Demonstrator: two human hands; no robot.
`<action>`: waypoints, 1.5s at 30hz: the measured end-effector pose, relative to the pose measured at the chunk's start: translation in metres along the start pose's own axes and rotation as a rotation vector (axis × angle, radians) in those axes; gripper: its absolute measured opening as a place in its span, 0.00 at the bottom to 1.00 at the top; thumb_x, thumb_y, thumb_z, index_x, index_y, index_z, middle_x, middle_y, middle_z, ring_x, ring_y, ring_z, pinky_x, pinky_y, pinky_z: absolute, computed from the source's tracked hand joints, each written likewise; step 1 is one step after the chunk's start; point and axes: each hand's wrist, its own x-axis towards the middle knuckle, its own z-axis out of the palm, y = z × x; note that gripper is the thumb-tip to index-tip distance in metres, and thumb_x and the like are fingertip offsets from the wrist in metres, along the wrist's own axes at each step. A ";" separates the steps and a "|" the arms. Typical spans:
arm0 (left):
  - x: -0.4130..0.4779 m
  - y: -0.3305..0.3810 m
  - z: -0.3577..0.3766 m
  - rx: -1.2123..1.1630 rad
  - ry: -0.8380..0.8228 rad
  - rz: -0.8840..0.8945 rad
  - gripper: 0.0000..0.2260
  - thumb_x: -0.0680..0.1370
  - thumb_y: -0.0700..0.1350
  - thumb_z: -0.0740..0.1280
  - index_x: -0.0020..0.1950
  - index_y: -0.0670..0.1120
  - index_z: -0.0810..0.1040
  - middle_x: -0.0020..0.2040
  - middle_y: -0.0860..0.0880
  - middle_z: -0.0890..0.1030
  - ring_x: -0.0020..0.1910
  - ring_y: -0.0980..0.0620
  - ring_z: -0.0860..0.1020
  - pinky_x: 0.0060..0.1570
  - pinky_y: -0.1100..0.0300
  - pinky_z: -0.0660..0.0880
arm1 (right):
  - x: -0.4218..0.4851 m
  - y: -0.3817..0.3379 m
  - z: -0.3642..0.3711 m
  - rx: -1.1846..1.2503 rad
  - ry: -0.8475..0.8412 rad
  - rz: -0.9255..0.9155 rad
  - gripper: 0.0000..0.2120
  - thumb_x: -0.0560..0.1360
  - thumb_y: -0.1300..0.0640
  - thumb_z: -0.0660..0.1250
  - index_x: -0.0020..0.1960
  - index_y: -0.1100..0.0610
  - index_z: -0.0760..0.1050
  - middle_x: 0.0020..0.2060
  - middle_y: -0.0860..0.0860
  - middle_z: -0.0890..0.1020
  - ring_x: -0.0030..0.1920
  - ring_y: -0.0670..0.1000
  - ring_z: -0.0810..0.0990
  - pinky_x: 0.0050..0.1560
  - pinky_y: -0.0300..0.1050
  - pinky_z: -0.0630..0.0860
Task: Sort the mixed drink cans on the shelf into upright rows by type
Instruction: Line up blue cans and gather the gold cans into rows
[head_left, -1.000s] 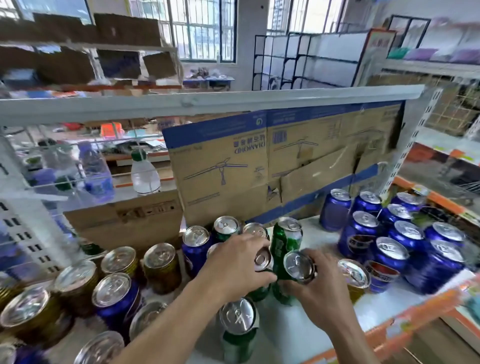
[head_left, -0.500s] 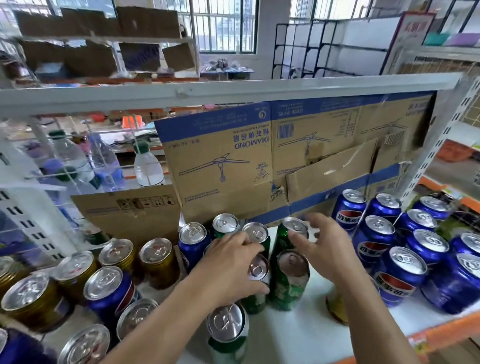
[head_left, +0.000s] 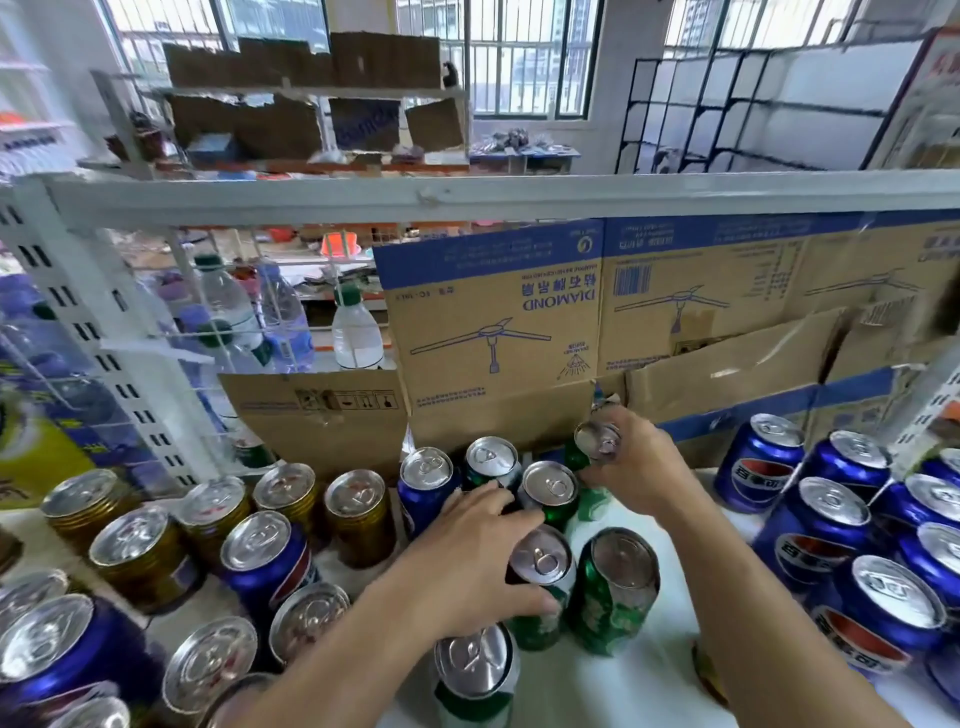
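Several green cans stand upright in the middle of the white shelf (head_left: 649, 691). My left hand (head_left: 467, 561) grips one green can (head_left: 540, 582) in that cluster, thumb low on its side. Beside it stands another green can (head_left: 615, 592). My right hand (head_left: 636, 462) holds a tilted green can (head_left: 597, 441) at the back of the cluster, near the cardboard. Blue cans (head_left: 841, 519) stand in rows on the right. Gold cans (head_left: 358, 514) and a few blue cans (head_left: 265, 556) are mixed on the left.
A cardboard box wall (head_left: 493, 332) closes the back of the shelf. A grey shelf beam (head_left: 467, 195) runs overhead. Water bottles (head_left: 356, 332) stand behind a wire grid at the left. One more green can (head_left: 475, 670) stands near the front edge.
My right hand moved back from the front green can and took hold of the rear green can, tilting it. My left hand stays on its can. The camera moved closer.
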 end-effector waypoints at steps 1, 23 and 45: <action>-0.003 -0.001 -0.001 -0.006 0.012 -0.009 0.35 0.73 0.63 0.68 0.76 0.56 0.60 0.75 0.55 0.57 0.75 0.55 0.52 0.70 0.58 0.54 | 0.004 -0.002 0.000 -0.008 -0.036 -0.024 0.26 0.67 0.62 0.75 0.63 0.52 0.74 0.49 0.50 0.79 0.48 0.54 0.77 0.44 0.43 0.73; -0.078 -0.052 -0.042 -0.047 0.176 -0.303 0.24 0.78 0.59 0.64 0.73 0.60 0.64 0.72 0.60 0.66 0.63 0.61 0.69 0.62 0.64 0.64 | -0.025 -0.049 0.000 -0.142 -0.032 -0.142 0.20 0.77 0.60 0.63 0.69 0.56 0.70 0.61 0.58 0.76 0.61 0.59 0.73 0.51 0.46 0.69; -0.171 -0.124 -0.021 0.018 0.004 -0.438 0.28 0.77 0.42 0.64 0.74 0.57 0.61 0.71 0.54 0.67 0.69 0.53 0.67 0.68 0.59 0.66 | -0.105 -0.161 0.135 -0.353 -0.675 -0.433 0.27 0.70 0.59 0.73 0.65 0.45 0.70 0.61 0.47 0.78 0.60 0.50 0.76 0.59 0.44 0.74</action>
